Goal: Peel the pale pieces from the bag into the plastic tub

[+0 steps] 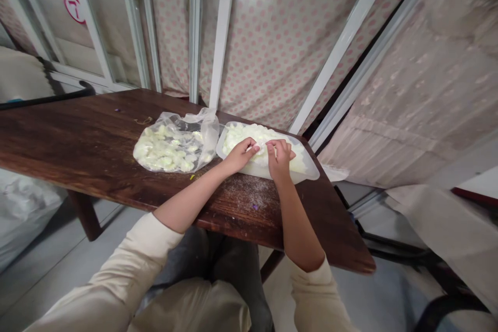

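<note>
My left hand (240, 155) is over the near left part of a shallow white tray (313, 170), its thumb and fingertips pinched together. Close beside it, my right hand (279, 158) is also closed in a pinch, fingertips facing the left ones. Something small and whitish seems to lie between the two hands, too small to name. A heap of small pale yellow-white pieces (243, 134) fills much of the tray. To the left, an open clear plastic bag (208, 132) lies on the table with similar pale clumps (163, 150) inside.
The dark wooden table (78, 135) has white specks (249, 192) and a purple scrap (255, 207) near its front edge. A thin tangled strand (143, 121) lies behind the bag. Framed glass panels with a dotted curtain (268, 62) stand behind; a black chair arm (451, 306) is at right.
</note>
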`<action>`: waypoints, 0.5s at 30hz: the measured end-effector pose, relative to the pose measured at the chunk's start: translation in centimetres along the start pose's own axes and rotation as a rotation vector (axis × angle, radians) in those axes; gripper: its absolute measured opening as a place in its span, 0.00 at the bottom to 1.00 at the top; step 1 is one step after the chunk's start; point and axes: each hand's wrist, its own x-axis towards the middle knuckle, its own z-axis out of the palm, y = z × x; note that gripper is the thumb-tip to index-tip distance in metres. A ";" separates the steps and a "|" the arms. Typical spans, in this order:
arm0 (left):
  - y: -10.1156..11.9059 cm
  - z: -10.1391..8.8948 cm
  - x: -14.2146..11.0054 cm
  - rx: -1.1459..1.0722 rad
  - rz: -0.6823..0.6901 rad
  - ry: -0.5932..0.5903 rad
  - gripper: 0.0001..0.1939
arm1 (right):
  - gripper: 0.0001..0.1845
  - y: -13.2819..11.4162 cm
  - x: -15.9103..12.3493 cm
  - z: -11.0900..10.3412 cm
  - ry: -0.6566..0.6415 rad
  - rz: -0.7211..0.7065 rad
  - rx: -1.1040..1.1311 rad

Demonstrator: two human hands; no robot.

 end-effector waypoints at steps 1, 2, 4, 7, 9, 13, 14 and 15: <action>0.0 0.0 0.0 -0.001 0.003 -0.003 0.13 | 0.15 -0.2 0.0 0.0 -0.034 -0.021 0.055; 0.1 0.0 0.1 -0.001 0.004 -0.006 0.13 | 0.15 -0.4 0.0 0.1 -0.052 -0.025 0.101; 0.2 0.0 0.1 0.000 0.001 -0.014 0.13 | 0.15 -0.6 0.1 0.1 -0.050 -0.007 0.173; 0.2 0.1 0.0 0.012 -0.020 -0.009 0.13 | 0.17 -0.6 0.3 0.2 -0.031 0.022 0.206; 0.3 0.1 -0.1 0.027 -0.034 -0.003 0.13 | 0.18 -0.5 0.2 0.3 -0.024 0.027 0.162; 0.3 0.1 -0.2 0.037 -0.027 -0.021 0.13 | 0.18 -0.1 0.1 0.4 0.012 0.030 -0.019; 0.3 0.1 -0.3 0.035 -0.021 -0.024 0.13 | 0.18 0.1 0.0 0.5 0.028 0.043 -0.066; 0.3 0.0 -0.2 0.032 -0.016 -0.024 0.13 | 0.18 0.3 0.0 0.5 0.047 0.064 -0.108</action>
